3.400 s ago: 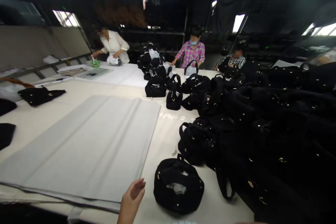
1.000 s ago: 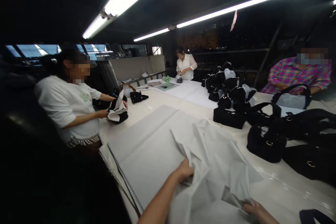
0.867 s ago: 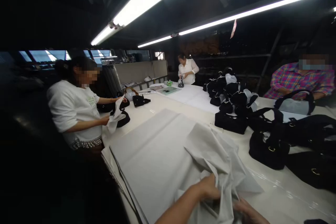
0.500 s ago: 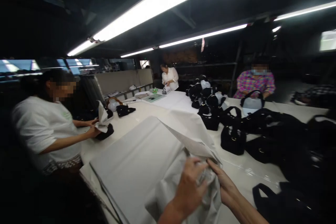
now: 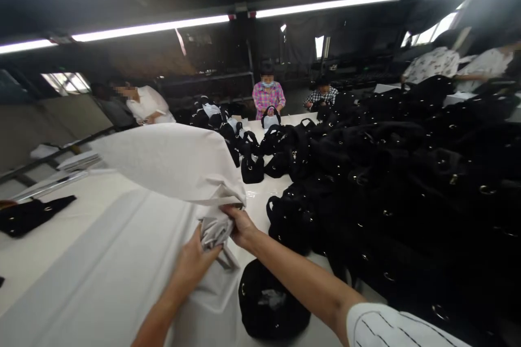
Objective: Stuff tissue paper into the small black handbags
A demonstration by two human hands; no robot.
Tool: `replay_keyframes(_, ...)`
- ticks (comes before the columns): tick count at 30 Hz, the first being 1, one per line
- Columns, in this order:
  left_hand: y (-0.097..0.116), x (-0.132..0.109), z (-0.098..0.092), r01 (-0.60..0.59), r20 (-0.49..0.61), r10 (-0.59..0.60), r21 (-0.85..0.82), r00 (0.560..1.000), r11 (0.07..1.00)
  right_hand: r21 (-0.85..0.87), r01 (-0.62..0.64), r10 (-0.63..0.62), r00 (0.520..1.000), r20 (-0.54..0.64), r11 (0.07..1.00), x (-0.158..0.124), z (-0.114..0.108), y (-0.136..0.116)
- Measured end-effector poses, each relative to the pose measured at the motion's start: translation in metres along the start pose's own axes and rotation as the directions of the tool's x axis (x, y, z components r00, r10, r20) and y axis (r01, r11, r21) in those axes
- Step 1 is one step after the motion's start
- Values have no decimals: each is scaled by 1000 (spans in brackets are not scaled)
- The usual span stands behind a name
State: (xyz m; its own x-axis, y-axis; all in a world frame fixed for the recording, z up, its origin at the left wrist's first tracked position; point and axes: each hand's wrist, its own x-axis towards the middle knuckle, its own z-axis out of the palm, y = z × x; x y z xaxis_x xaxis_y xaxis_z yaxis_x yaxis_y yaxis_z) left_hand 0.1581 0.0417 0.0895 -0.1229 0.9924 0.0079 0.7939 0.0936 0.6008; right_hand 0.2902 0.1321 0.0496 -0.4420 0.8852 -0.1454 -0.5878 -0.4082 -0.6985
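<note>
Both my hands grip one white tissue paper sheet (image 5: pixel 171 160) that billows up over the table. My left hand (image 5: pixel 194 261) is closed on its crumpled lower part, and my right hand (image 5: pixel 241 225) is closed on the bunched edge just to the right. Under my right forearm an open black handbag (image 5: pixel 271 301) lies on the table with some white paper inside it. The stack of flat white paper (image 5: pixel 101 276) lies below and left of my hands.
A large heap of black handbags (image 5: pixel 407 184) fills the right side of the table. More bags (image 5: pixel 252 165) stand in the middle, some stuffed with paper. A flat black bag (image 5: pixel 32 214) lies far left. Other people stand at the far end and the right.
My view has swung right from the paper stack toward the bag heap. My hands have gathered the sheet tighter and lifted it, so it now billows up above the table.
</note>
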Motion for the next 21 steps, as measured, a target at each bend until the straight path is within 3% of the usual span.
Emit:
replay_keyframes(2, -9, 9, -26, -11, 19, 6, 267, 1000, 964, -273, -122, 122, 992, -14, 954, -17, -19, -9)
replay_keyframes(3, -11, 14, -41, -1, 20, -8, 414, 1000, 910, -458, -149, 158, 987, -20, 876, -28, -25, -16)
replay_keyframes(4, -11, 17, -55, 29, 4, -38, 555, 999, 831, -643, -103, 126, 992, -10, 759, -40, -29, -23)
replay_keyframes(6, -1, 20, -76, 50, -7, -67, 748, 998, 661, -862, 180, -135, 982, 130, 475, -62, -24, -38)
replay_keyframes(7, 9, 19, -83, 26, 10, -56, 803, 998, 595, -878, 360, -263, 922, 284, 316, -72, -16, -45)
replay_keyframes(8, 22, 17, -87, -21, 43, -27, 838, 999, 546, -837, 524, -327, 828, 456, 157, -80, -6, -51)
replay_keyframes(10, 52, 13, -88, -152, 146, 49, 867, 988, 474, -677, 728, -277, 633, 723, -105, -88, 16, -63)
replay_keyframes(11, 66, 9, -88, -210, 194, 80, 873, 978, 441, -618, 764, -225, 579, 784, -188, -88, 26, -68)
replay_keyframes(12, 77, 5, -89, -250, 228, 103, 875, 968, 415, -590, 771, -186, 560, 807, -239, -87, 34, -74)
replay_keyframes(14, 90, -3, -94, -289, 241, 167, 871, 956, 398, -601, 748, -145, 586, 797, -281, -84, 43, -87)
replay_keyframes(16, 88, -10, -101, -326, 196, 317, 838, 928, 438, -636, 713, -93, 641, 762, -295, -88, 45, -102)
replay_keyframes(19, 76, -19, -104, -428, 36, 595, 728, 803, 535, -684, 621, 7, 742, 670, -382, -113, 49, -130)
replay_keyframes(21, 76, -24, -97, -551, -3, 711, 631, 703, 546, -694, 547, 97, 813, 575, -469, -138, 55, -149)
